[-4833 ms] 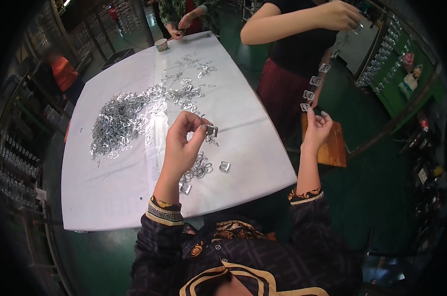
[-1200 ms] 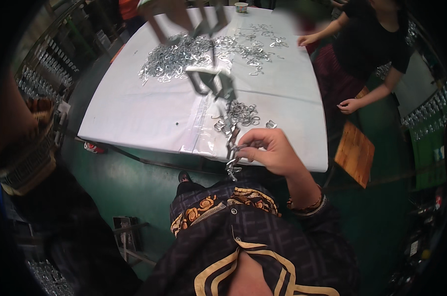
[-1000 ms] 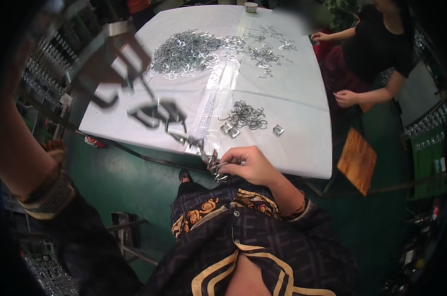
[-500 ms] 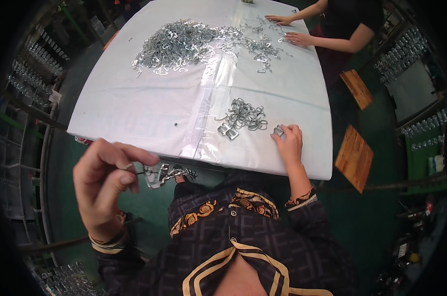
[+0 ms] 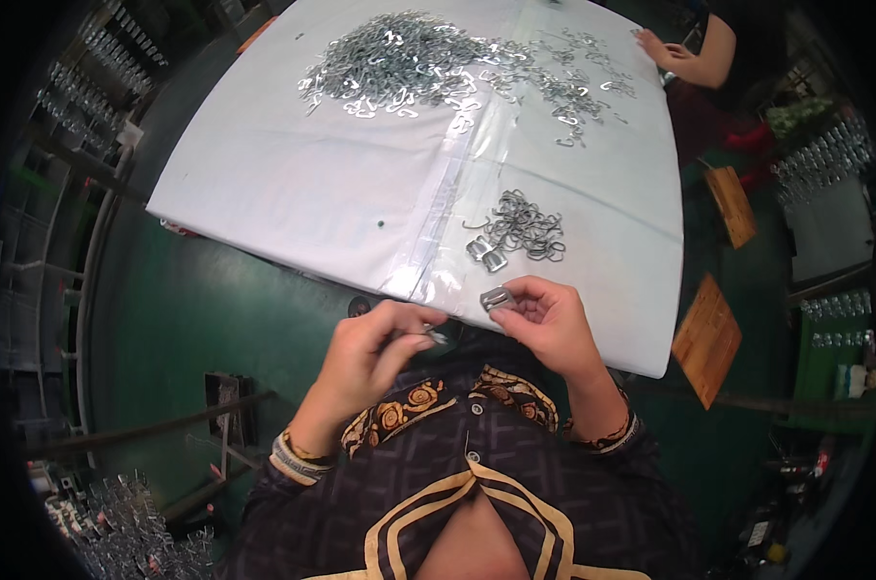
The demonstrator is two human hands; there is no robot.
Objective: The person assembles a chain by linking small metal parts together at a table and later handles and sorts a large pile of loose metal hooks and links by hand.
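Note:
My left hand (image 5: 372, 356) is closed in a pinch just off the near table edge. It holds the wire with metal pieces hooked on it, of which only a small shiny bit (image 5: 439, 337) shows at my fingertips; the rest is hidden. Between thumb and fingers of my right hand (image 5: 551, 321) is a silver metal buckle (image 5: 497, 299), just over the near edge. Beyond it, two or so similar buckles (image 5: 487, 254) lie beside a small heap of open wire hooks (image 5: 525, 227).
A white-covered table (image 5: 283, 193) carries a large pile of metal hooks (image 5: 399, 63) at the far side, with loose ones spread to its right. A co-worker's hand (image 5: 665, 53) rests at the far right edge. Wooden stools (image 5: 706, 338) stand right; hanging metal parts (image 5: 133, 536) are lower left.
My left hand has moved right and in front of me with the wire. My right hand has brought the buckle left and nearer. The co-worker's hands have drawn back toward the table edge.

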